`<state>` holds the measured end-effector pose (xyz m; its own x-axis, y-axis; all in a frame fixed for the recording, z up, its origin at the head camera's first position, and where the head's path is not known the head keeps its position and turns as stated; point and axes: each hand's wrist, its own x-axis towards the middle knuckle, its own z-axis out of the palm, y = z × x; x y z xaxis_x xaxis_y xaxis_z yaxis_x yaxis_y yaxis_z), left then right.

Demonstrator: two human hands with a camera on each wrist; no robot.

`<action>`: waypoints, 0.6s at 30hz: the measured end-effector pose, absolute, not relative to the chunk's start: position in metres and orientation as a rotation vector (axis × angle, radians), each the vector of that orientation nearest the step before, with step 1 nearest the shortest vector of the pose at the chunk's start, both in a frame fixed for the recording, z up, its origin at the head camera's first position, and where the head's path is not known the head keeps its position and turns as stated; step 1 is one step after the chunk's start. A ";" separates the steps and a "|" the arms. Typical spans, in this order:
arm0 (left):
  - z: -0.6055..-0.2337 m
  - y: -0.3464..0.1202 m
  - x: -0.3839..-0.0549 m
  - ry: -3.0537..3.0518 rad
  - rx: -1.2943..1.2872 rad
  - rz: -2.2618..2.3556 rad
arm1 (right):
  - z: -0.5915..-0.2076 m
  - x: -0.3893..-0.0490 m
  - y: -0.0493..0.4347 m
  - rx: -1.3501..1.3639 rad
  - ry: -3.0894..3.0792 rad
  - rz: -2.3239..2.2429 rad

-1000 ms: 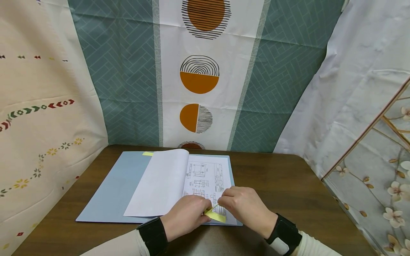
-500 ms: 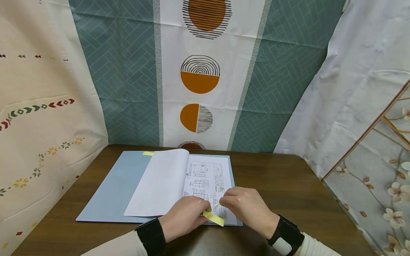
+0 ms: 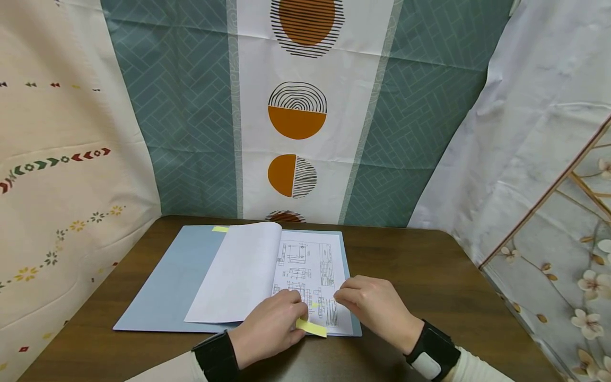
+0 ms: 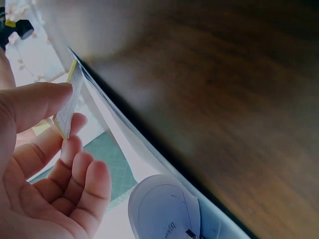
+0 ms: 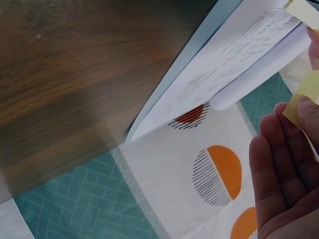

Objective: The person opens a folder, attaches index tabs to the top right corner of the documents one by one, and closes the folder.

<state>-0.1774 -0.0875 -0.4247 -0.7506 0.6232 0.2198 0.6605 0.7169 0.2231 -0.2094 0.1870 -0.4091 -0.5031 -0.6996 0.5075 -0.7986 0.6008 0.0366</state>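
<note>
My left hand (image 3: 272, 330) pinches a yellow sticky note pad (image 3: 312, 328) between thumb and fingers, over the folder's front edge. In the left wrist view the pad (image 4: 70, 104) shows side-on, its yellow edge thin. My right hand (image 3: 374, 307) is at the folder's right side. In the right wrist view its thumb and fingers pinch a single yellow sticky note (image 5: 304, 99). Below both hands lies an open light-blue folder (image 3: 157, 297) holding a sheet of technical drawings (image 3: 305, 257). A white page (image 3: 238, 276) is turned over to the left, its fold curling up.
A yellow sticky tab (image 3: 220, 229) sticks out at the turned page's top left. The folder lies on a dark wooden table (image 3: 401, 260). Patterned cloths hang behind and at both sides, including a green and white curtain (image 3: 305, 175).
The right hand has drawn away to the right with a sticky note separated from the pad. The left hand, with the pad, has shifted slightly left and down.
</note>
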 end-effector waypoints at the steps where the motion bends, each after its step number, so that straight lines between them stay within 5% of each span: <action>1: -0.425 -0.088 -0.176 -2.786 -1.047 -0.435 | -0.409 -0.210 0.188 1.186 -2.349 0.275; 18: -0.430 -0.087 -0.162 -2.836 -1.148 -0.441 | -0.413 -0.212 0.190 1.157 -2.354 0.282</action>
<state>-0.1619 -0.0869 -0.4304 -0.7232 0.6736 0.1521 0.6880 0.6839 0.2427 -0.2118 0.1898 -0.4135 -0.5154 -0.6824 0.5183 -0.7854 0.6181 0.0328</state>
